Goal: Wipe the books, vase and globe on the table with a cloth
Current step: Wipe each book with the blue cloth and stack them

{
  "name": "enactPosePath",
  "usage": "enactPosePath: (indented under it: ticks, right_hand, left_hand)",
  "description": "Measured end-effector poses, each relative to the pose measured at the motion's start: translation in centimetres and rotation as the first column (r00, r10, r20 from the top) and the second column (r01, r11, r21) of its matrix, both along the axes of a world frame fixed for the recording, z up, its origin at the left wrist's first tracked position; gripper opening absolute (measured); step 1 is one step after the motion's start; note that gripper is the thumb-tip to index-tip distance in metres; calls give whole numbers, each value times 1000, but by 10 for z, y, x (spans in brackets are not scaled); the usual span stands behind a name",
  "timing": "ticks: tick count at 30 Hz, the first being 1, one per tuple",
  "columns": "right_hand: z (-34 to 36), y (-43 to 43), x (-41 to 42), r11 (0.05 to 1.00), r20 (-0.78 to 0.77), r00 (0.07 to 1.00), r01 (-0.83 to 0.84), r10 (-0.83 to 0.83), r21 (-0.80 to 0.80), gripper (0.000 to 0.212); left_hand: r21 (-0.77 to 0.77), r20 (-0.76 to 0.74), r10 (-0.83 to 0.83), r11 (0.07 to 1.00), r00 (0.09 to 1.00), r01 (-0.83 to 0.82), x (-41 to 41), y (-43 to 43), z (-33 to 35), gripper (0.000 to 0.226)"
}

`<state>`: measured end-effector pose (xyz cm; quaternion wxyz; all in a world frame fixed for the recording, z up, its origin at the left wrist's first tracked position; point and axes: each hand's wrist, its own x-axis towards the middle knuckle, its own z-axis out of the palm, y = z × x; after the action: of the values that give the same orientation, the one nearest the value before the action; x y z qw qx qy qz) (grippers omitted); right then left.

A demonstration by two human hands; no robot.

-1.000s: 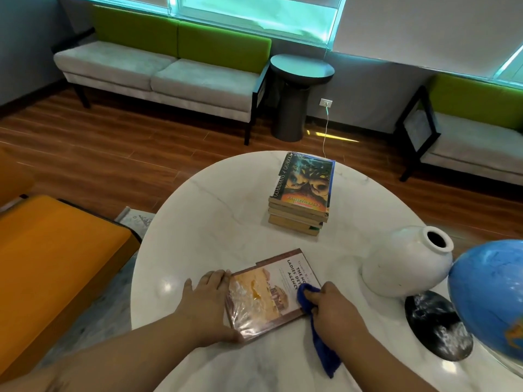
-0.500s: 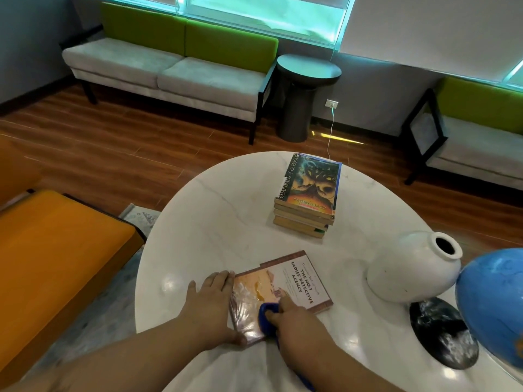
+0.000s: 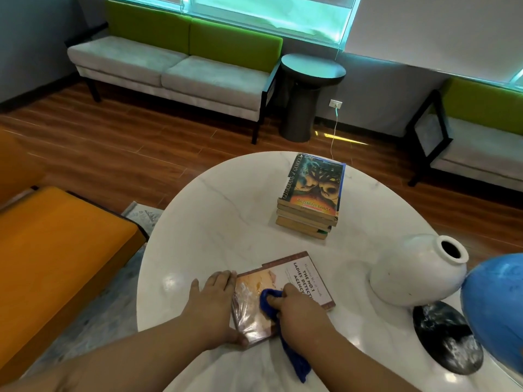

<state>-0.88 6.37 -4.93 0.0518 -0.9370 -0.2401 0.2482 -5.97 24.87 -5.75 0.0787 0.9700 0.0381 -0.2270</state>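
A paperback book point(image 3: 300, 275) lies flat on the round white marble table point(image 3: 226, 227) near its front edge. My left hand point(image 3: 215, 304) rests flat against the book's left edge, the thumb at its near corner. My right hand point(image 3: 297, 306) grips a blue cloth point(image 3: 268, 302) and presses it on the book's cover; the cloth's tail hangs under my wrist. A stack of several books point(image 3: 311, 199) stands further back. A white vase point(image 3: 418, 270) sits at the right, beside a blue globe point(image 3: 495, 312) on a black base point(image 3: 447, 338).
An orange seat point(image 3: 56, 264) is close on the left of the table. Beyond the wooden floor stand a green-backed sofa point(image 3: 181, 63), a dark round side table point(image 3: 308, 94) and a second green chair point(image 3: 481, 131) at the right.
My right hand has slid the cloth leftward across the book's cover, from its right edge to near its middle. My left hand has stayed on the book's left edge.
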Motion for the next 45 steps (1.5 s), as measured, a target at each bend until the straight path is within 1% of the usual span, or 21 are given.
enactPosePath:
  ticks: [2,4,6,10,11,13,14,16,19,20,21,24,26,30,32,36,37,39,41,43,45]
  right_hand:
    - [-1,4,-4,1000,-7,1000,12,-12,-20,37]
    - [-3,5,-9,999,-41,998,-41,40,-24,40]
    - [-2,3,-5,995,-36,996,-87,86,-47,46]
    - [0,9,8,996,-9,999,-50,50,-80,44]
    - [0,10,6,993,-24,998,-63,61,-97,45]
    - [-3,7,3,982,-42,990,-139,135,-129,49]
    - [-2,4,2,979,-43,987,-162,158,-121,49]
    - [-1,2,8,988,-37,991,-130,127,-82,47]
    - [3,5,15,998,-3,1000,-29,29,-48,37]
    - [4,6,13,998,-2,999,-36,36,-48,36]
    - [5,6,10,996,-11,998,-61,60,-60,37]
    - [5,-2,1,976,-45,982,-186,182,-111,51]
    - [6,-6,3,982,-37,987,-158,155,-99,52]
    - [10,6,13,992,23,997,-70,73,-101,49]
    - [13,13,16,994,17,998,-52,54,-99,49]
    - [12,11,14,979,-49,992,-125,118,-160,55]
    - [13,11,16,984,-64,995,-88,78,-157,52]
    - [15,15,21,984,-40,998,-51,45,-172,49]
    - [15,24,23,973,14,998,-63,68,-224,57]
    - [11,29,20,979,23,997,-68,74,-192,58]
    - [12,25,17,982,-12,995,-104,103,-160,53]
  left_hand:
    - [6,-5,1,1000,1000,-1,0,0,-1,131]
    - [10,-16,3,1000,1000,-3,1,-1,-1,131]
    - [6,-23,6,1000,1000,-5,1,0,-1,131]
    - [-8,-17,1,1000,1000,-1,1,1,-1,129]
    - [-9,-18,-1,1000,1000,1,1,1,-1,129]
    - [-11,-24,-6,1000,1000,5,2,3,0,127]
    - [-12,-32,-11,1000,999,11,3,5,-1,126]
    - [-13,-44,-14,1000,999,13,3,8,-1,124]
    - [-21,-58,-8,1000,998,7,5,10,1,122]
    - [-18,-63,-6,1000,998,5,6,10,2,122]
    - [-13,-68,-5,1000,998,5,7,10,3,122]
    - [-13,-88,-17,1000,996,16,8,11,7,117]
    - [-26,-99,-28,999,995,26,9,12,11,112]
    - [-15,-97,-80,997,992,79,12,16,20,102]
    - [11,-89,-122,992,989,124,13,18,20,98]
    - [28,-76,-208,977,975,211,17,27,20,88]
    - [19,-75,-219,975,973,221,19,29,21,86]
    - [0,-76,-234,972,969,234,19,33,21,81]
    - [-10,-76,-249,968,965,249,19,34,21,77]
    - [-19,-67,-274,962,959,273,20,37,22,75]
    - [-18,-52,-307,952,950,307,20,41,23,74]
